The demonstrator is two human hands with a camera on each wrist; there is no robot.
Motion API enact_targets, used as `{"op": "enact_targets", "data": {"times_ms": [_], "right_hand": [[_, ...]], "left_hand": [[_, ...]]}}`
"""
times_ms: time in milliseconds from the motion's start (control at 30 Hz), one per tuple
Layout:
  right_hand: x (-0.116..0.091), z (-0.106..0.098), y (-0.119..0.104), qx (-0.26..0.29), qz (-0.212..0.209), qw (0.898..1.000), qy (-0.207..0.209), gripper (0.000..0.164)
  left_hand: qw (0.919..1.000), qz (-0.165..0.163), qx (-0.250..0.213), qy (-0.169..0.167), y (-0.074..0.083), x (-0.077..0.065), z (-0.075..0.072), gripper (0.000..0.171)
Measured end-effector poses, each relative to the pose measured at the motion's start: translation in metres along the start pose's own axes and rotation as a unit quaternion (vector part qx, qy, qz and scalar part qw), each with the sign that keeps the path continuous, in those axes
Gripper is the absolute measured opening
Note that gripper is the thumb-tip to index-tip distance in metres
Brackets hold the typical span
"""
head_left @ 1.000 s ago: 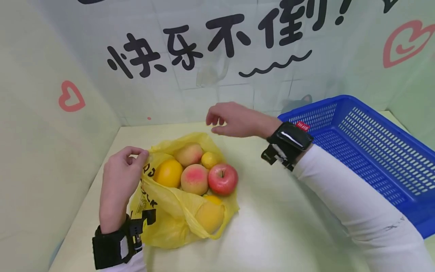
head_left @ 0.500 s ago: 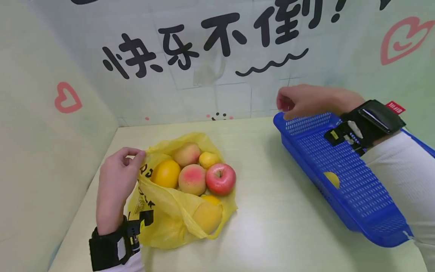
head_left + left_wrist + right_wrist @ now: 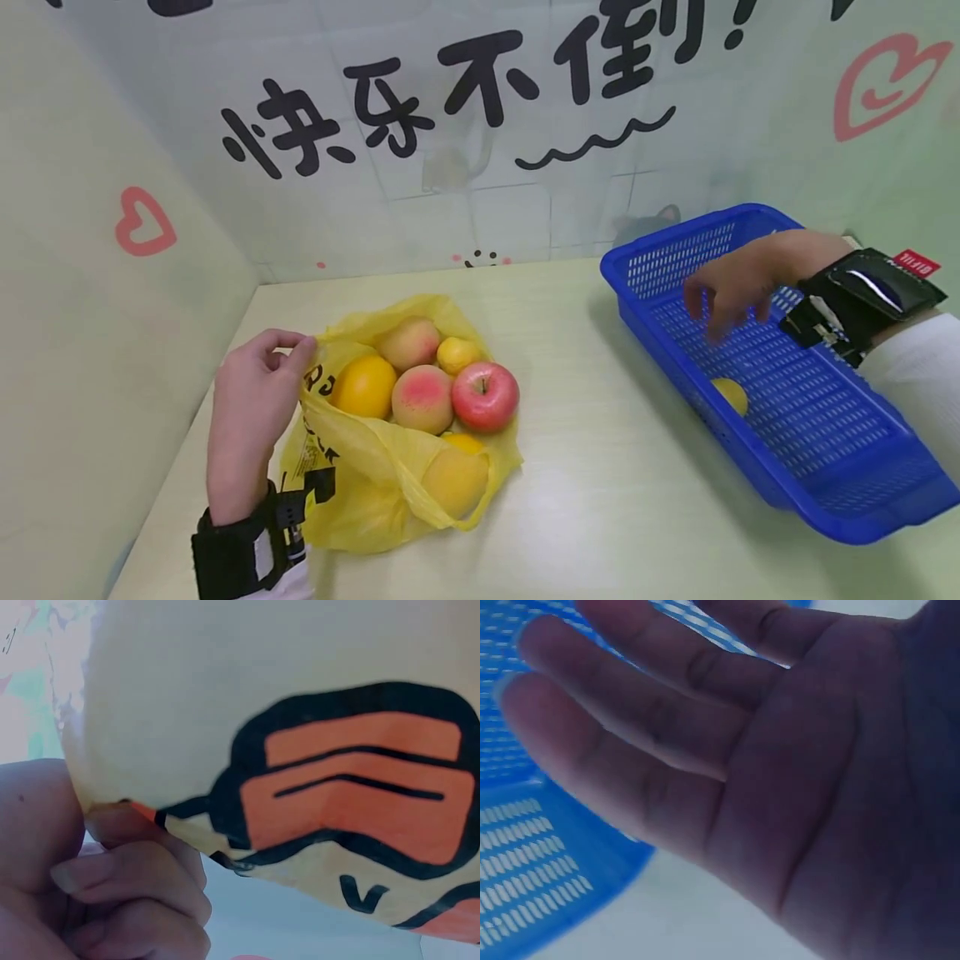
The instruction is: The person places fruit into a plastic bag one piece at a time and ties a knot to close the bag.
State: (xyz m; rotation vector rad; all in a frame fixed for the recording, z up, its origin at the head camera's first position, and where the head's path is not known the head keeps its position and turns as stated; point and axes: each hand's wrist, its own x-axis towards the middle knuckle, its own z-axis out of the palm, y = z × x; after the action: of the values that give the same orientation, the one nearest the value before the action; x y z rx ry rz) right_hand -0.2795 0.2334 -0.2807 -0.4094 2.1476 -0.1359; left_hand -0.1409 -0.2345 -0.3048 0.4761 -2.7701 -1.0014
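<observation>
My left hand [image 3: 258,408] pinches the rim of a yellow plastic bag [image 3: 360,500] between thumb and fingers; the left wrist view shows the bag's printed side [image 3: 360,787] close up. Inside the bag's mouth lie an apple [image 3: 486,397], a peach [image 3: 422,398], another peach [image 3: 409,343], an orange-yellow fruit [image 3: 364,386] and a small lemon-like fruit [image 3: 457,355]. More fruit shows near and through the plastic. Over the blue basket [image 3: 750,492] hangs my right hand [image 3: 738,283], fingers loosely bent and holding nothing. A yellow fruit [image 3: 731,395] lies in the basket, partly hidden by its wall.
The basket stands at the right of the pale table [image 3: 585,467], the bag left of centre. A printed wall covering [image 3: 480,208] rises behind the table, and another wall [image 3: 90,350] borders the left side.
My right hand has moved right from above the bag's far side, past the basket's far left corner, and now hangs over the basket's inside. The left hand keeps its pinch on the bag.
</observation>
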Motion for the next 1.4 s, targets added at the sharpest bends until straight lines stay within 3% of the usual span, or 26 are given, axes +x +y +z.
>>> {"op": "enact_targets", "data": {"times_ms": [133,400,633,700,967,1200,1400], "right_hand": [[0.006,0.017,0.003,0.001,0.022,0.999,-0.033,0.061],[0.015,0.045,0.01,0.046,0.022,0.996,-0.073,0.052],[0.019,0.066,0.015,0.08,0.032,0.993,-0.076,0.091],[0.02,0.07,0.016,0.083,0.03,0.993,-0.075,0.094],[0.027,0.072,0.015,0.106,0.022,0.99,-0.087,0.094],[0.029,0.071,0.011,0.088,0.033,0.991,-0.091,0.094],[0.024,0.07,0.016,0.093,0.008,0.992,-0.089,0.086]], "left_hand": [[1.0,0.003,-0.008,0.002,-0.001,0.0,0.0,0.038],[1.0,0.005,-0.005,0.007,-0.001,-0.001,0.0,0.038],[1.0,0.004,-0.005,0.004,-0.002,-0.001,0.0,0.038],[1.0,0.002,-0.005,0.002,-0.002,0.0,0.001,0.038],[1.0,0.0,-0.005,0.003,-0.002,0.002,0.0,0.039],[0.9999,-0.002,-0.011,-0.002,-0.001,0.001,-0.001,0.039],[0.9999,-0.001,-0.006,-0.008,-0.001,0.001,-0.004,0.039]]}}
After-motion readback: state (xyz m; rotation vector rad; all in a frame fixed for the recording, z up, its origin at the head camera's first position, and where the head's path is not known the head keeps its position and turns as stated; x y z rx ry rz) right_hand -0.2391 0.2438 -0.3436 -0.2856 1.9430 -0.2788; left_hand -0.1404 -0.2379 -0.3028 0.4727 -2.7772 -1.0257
